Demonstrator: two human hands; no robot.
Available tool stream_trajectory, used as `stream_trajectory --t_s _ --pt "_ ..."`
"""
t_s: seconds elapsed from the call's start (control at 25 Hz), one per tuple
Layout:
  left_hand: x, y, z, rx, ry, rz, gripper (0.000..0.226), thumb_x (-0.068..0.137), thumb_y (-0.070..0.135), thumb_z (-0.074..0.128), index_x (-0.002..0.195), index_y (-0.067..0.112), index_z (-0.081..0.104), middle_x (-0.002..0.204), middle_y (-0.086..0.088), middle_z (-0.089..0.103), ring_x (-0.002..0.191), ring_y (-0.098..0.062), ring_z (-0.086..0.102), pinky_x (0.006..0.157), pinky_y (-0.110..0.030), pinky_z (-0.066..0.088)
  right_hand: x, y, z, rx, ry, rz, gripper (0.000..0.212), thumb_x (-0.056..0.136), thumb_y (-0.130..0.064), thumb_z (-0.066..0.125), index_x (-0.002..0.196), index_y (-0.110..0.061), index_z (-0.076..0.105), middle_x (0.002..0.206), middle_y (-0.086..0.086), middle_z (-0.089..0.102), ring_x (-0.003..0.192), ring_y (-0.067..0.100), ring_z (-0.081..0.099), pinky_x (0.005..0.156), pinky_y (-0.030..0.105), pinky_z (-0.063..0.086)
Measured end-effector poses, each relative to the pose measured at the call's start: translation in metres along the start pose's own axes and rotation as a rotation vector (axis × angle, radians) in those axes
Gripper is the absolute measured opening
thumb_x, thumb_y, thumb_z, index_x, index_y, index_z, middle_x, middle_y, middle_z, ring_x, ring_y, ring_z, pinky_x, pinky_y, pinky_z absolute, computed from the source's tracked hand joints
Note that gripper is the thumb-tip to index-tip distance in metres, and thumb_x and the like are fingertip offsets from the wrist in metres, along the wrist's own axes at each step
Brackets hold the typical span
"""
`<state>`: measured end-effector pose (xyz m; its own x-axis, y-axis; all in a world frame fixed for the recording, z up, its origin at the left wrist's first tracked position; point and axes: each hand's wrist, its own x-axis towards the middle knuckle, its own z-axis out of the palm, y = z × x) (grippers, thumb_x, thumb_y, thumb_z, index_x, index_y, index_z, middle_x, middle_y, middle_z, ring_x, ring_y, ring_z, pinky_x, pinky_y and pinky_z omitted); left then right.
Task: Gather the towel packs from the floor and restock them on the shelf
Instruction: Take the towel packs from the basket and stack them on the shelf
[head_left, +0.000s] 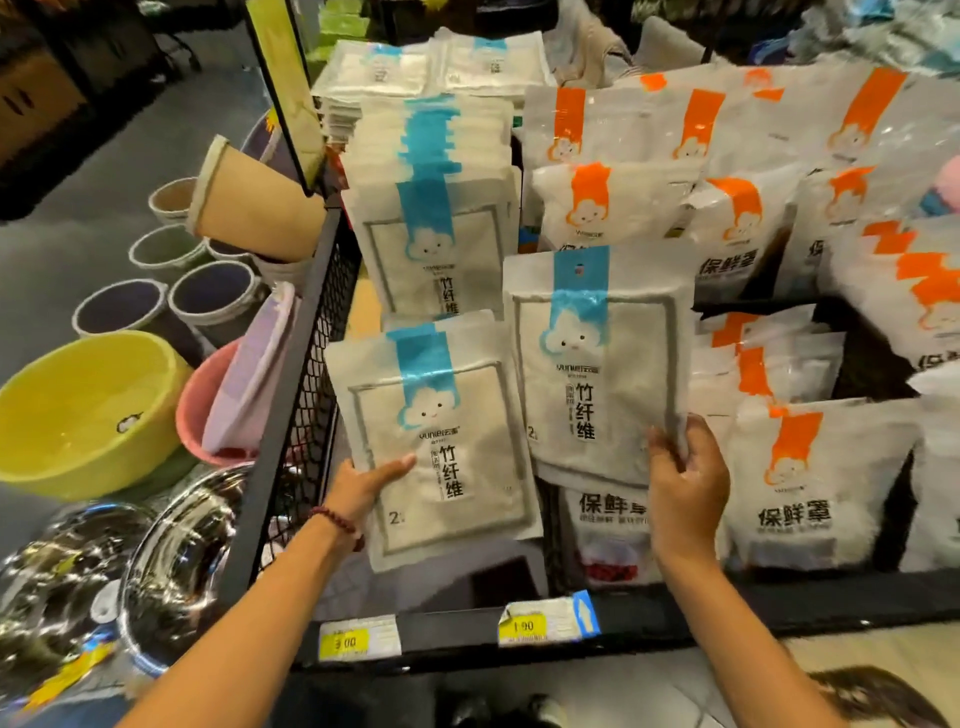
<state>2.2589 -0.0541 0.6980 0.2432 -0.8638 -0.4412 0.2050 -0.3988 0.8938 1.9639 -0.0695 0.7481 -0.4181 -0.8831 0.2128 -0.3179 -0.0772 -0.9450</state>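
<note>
Two white towel packs with blue cloud labels are over the black shelf bin (467, 631). My left hand (363, 486) grips the lower left corner of the near pack (441, 457). My right hand (683, 483) holds the bottom right edge of the second pack (597, 364), which stands upright. Behind them a row of the same blue-label packs (431, 228) stands in the bin, and more lie stacked at the back (395, 67). No pack on the floor is in view.
Orange-label white packs (789, 478) fill the bins to the right. A black mesh side panel (311, 364) bounds the shelf on the left. Beyond it sit a yellow basin (83, 410), a pink bucket (202, 410), several cups (213, 291) and steel bowls (171, 561). Price tags (535, 623) line the front rail.
</note>
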Motion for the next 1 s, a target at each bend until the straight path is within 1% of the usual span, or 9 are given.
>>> stream_trajectory --t_s 0.08,0.16,0.24,0.32,0.44,0.56,0.64,0.84,1.0 --pt "0.013 -0.008 0.006 -0.028 0.04 -0.029 0.042 0.064 0.013 0.077 0.101 0.003 0.061 0.093 -0.01 0.072 0.086 -0.025 0.069 0.078 -0.039 0.055 0.002 -0.001 0.002 -0.019 0.01 -0.018 0.009 0.091 -0.002 0.055 0.098 -0.004 0.06 0.086 -0.002 0.06 0.071 -0.005 0.051 0.062 0.0 0.038" --pt "0.022 -0.016 0.012 -0.006 0.074 -0.009 0.025 0.075 -0.003 0.068 0.098 0.006 0.062 0.079 0.0 0.074 0.072 -0.012 0.07 0.066 -0.026 0.057 0.001 0.001 0.003 -0.002 0.022 -0.001 0.009 0.09 -0.001 0.055 0.094 -0.009 0.057 0.078 -0.014 0.058 0.071 -0.015 0.054 0.061 -0.001 0.038" --pt "0.03 -0.025 0.016 0.063 0.077 0.016 0.025 0.079 -0.009 0.064 0.098 0.008 0.063 0.079 0.003 0.073 0.068 -0.003 0.069 0.065 -0.018 0.055 0.0 0.006 0.001 0.008 0.032 0.019 0.011 0.091 -0.002 0.056 0.088 -0.013 0.054 0.071 -0.019 0.057 0.068 -0.017 0.053 0.06 0.001 0.038" --pt "0.039 -0.034 0.018 0.1 0.081 0.013 0.03 0.076 -0.006 0.068 0.105 0.003 0.063 0.093 -0.009 0.07 0.078 -0.014 0.068 0.072 -0.024 0.055 -0.001 0.013 -0.001 0.009 0.035 0.031 0.02 0.091 -0.004 0.056 0.08 -0.02 0.051 0.07 -0.016 0.058 0.067 -0.014 0.052 0.061 0.003 0.038" --pt "0.049 -0.042 0.022 0.16 0.157 0.051 0.034 0.069 -0.004 0.076 0.1 0.005 0.062 0.086 -0.006 0.067 0.079 -0.019 0.064 0.065 -0.019 0.055 -0.002 0.018 -0.002 0.023 0.03 0.055 0.027 0.092 -0.008 0.056 0.075 -0.028 0.048 0.073 -0.02 0.06 0.068 -0.011 0.051 0.063 0.005 0.039" --pt "0.05 -0.042 0.025 0.152 0.175 0.064 0.032 0.069 -0.003 0.076 0.098 0.004 0.063 0.087 -0.006 0.068 0.077 -0.014 0.063 0.07 -0.026 0.055 -0.004 0.019 -0.002 0.014 0.036 0.066 0.023 0.093 -0.012 0.055 0.077 -0.028 0.049 0.075 -0.013 0.058 0.071 -0.006 0.051 0.067 0.013 0.042" --pt "0.055 -0.041 0.022 0.112 0.149 0.064 0.033 0.071 -0.005 0.074 0.101 0.002 0.064 0.092 -0.01 0.068 0.082 -0.019 0.064 0.077 -0.033 0.054 -0.006 0.022 -0.002 -0.001 0.047 0.073 0.021 0.093 -0.014 0.055 0.079 -0.029 0.05 0.077 -0.015 0.059 0.073 -0.003 0.052 0.071 0.02 0.045" --pt "0.072 -0.043 0.02 0.089 0.126 0.009 0.035 0.067 -0.008 0.075 0.09 0.016 0.064 0.095 -0.011 0.067 0.092 -0.027 0.064 0.087 -0.041 0.05 -0.01 0.026 -0.002 -0.031 0.071 0.062 0.027 0.092 -0.014 0.057 0.072 -0.03 0.047 0.073 -0.025 0.058 0.068 -0.007 0.05 0.063 0.013 0.04" --pt "0.08 -0.055 0.017 0.211 0.099 -0.017 0.051 0.066 -0.013 0.073 0.112 0.002 0.057 0.108 -0.017 0.065 0.104 -0.033 0.062 0.092 -0.045 0.05 -0.012 0.028 -0.005 -0.032 0.077 0.062 0.026 0.092 -0.014 0.056 0.074 -0.029 0.048 0.074 -0.024 0.059 0.069 -0.006 0.051 0.065 0.012 0.041"
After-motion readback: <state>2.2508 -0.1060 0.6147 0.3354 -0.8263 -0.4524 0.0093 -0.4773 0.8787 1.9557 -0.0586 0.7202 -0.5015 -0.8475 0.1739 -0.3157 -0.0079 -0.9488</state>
